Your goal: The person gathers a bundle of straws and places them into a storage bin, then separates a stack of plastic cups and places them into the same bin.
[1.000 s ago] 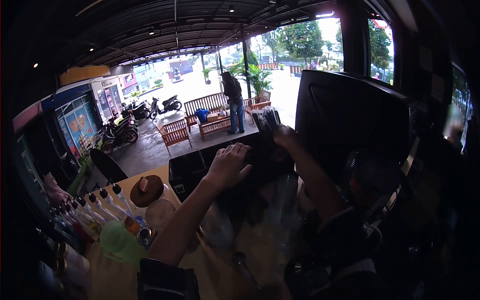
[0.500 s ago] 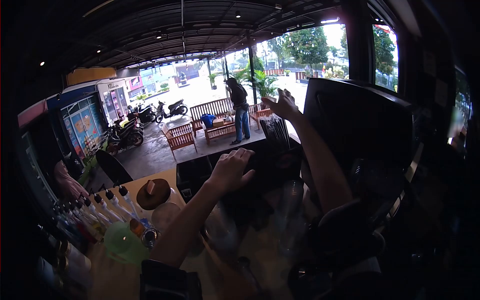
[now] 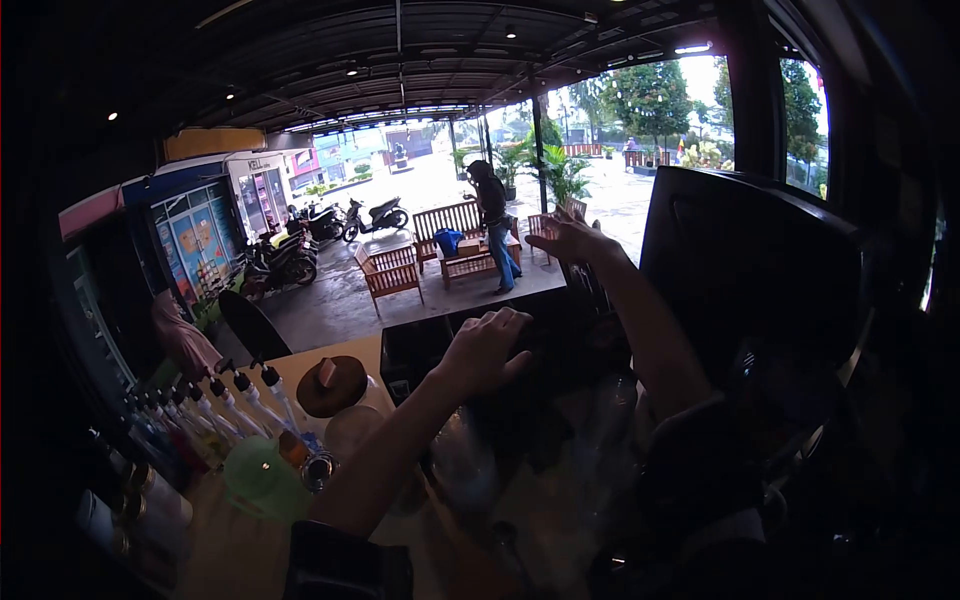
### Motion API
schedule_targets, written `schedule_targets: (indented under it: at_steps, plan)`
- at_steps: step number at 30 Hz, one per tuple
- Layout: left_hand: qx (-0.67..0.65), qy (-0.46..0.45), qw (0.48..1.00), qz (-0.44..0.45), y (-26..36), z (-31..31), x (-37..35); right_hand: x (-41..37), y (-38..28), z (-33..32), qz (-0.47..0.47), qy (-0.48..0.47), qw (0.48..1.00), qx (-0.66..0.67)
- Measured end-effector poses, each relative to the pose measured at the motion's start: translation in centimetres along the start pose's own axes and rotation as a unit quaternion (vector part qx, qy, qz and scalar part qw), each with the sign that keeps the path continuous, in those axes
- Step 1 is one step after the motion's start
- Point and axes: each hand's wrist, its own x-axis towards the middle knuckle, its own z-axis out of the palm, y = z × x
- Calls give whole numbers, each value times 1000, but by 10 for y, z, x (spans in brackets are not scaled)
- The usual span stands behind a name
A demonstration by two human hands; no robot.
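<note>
Hovering right hand (image 3: 576, 243) | straws (image 3: 588, 287) upright in black caddy (image 3: 414, 345) | left hand (image 3: 485, 352) nearby

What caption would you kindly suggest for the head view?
Left hand over a black box, right hand held higher, pump bottles lined up on the counter.

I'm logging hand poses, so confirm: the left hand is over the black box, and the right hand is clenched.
Clenched is wrong: the head view shows the right hand open, fingers spread. The left hand is over the black box.
</note>
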Motion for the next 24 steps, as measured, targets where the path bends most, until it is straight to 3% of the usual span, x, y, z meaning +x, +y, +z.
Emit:
schedule_targets:
  at_steps: [2, 4, 8, 10, 11, 13, 14, 16, 24]
  plan:
    - [-9, -3, 1000, -4, 1, -1, -1, 12, -3, 11, 13, -10, 999, -48]
    - [3, -12, 1000, -12, 2, -2, -1, 34, 6, 24, 64, -229, 952, -192]
    - [8, -29, 999, -26, 4, -9, -4, 28, 6, 37, 87, -160, 956, -231]
    - [10, -22, 999, -25, 2, -9, -5, 3, 1, 40, 20, 106, 973, -206]
    - [13, -15, 1000, -24, 2, -9, -6, 0, -1, 36, 19, 107, 972, -206]
    - [6, -12, 1000, -27, 3, -10, -6, 2, -2, 28, 11, -26, 967, -253]
    - [-2, -10, 1000, -29, 4, -11, -6, 4, -4, 24, 10, -24, 967, -253]
    - [-3, -11, 999, -31, 7, -13, -7, 4, -10, 15, 74, -128, 948, -282]
    - [10, 8, 999, -32, 18, -17, -13, -24, -18, 1, 56, -104, 966, -229]
